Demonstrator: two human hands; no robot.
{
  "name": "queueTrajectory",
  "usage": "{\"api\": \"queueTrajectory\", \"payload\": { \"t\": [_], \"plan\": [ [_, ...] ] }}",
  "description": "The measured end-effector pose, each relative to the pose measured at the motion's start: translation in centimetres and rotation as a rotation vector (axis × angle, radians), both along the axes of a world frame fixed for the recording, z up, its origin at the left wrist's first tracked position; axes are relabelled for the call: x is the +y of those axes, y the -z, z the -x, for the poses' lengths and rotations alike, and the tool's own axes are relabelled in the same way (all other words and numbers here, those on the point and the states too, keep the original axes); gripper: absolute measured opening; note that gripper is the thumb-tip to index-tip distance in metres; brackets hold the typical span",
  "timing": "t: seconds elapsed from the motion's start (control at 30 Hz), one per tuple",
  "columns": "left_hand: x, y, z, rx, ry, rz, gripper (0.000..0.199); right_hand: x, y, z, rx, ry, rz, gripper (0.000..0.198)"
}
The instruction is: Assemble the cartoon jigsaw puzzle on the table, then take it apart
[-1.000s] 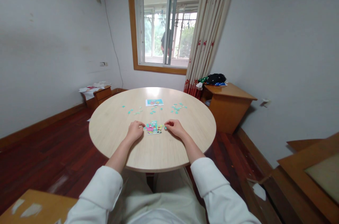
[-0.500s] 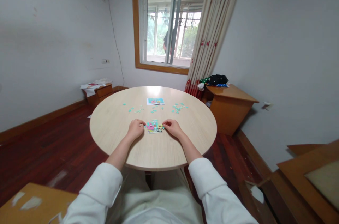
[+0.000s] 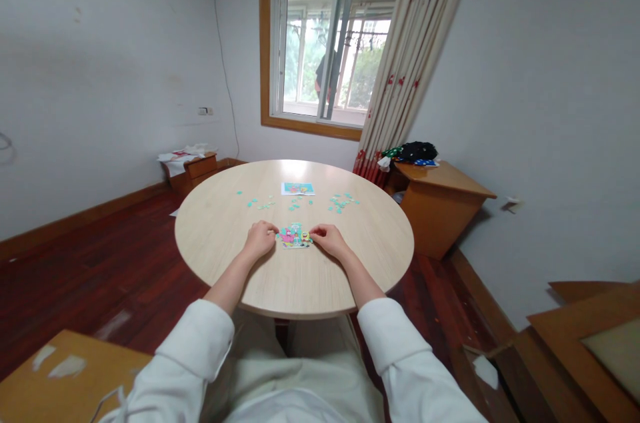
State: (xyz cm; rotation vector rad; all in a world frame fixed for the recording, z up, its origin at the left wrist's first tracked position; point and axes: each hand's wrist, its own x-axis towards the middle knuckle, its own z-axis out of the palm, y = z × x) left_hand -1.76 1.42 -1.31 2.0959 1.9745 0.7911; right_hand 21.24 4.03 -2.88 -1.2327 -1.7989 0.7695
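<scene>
A partly joined jigsaw puzzle (image 3: 295,236) with cartoon figures in pink, yellow and turquoise lies flat on the round pale wooden table (image 3: 300,283). At its left edge is my left hand (image 3: 261,238), fingers bent together and gripping the border. My right hand (image 3: 329,238) pinches the opposite edge beside the yellow figure. The fingertips are small in view, so any single piece under them is hard to make out. Beyond the puzzle, loose turquoise puzzle pieces (image 3: 344,200) lie scattered, and behind them rests a printed picture sheet (image 3: 298,189) with similar figures.
A wooden cabinet (image 3: 440,210) with a pile of dark cloth (image 3: 419,152) stands right of the table. At the far left is a low cabinet (image 3: 200,170) with papers. Another wooden surface (image 3: 75,370) is near me at lower left. A person (image 3: 327,73) shows beyond the window.
The camera view has turned slightly left, so the scene sits a little further right. Both hands stay at the puzzle's two sides, with hardly any visible movement.
</scene>
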Motion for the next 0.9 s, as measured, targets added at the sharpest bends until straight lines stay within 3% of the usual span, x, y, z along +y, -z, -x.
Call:
{"api": "queueTrajectory", "payload": {
  "t": [0.9],
  "plan": [
    [0.09, 0.18, 0.07, -0.014, 0.002, -0.007, 0.035, -0.13, -0.21, 0.3, -0.068, 0.077, 0.026, 0.013]
  ]
}}
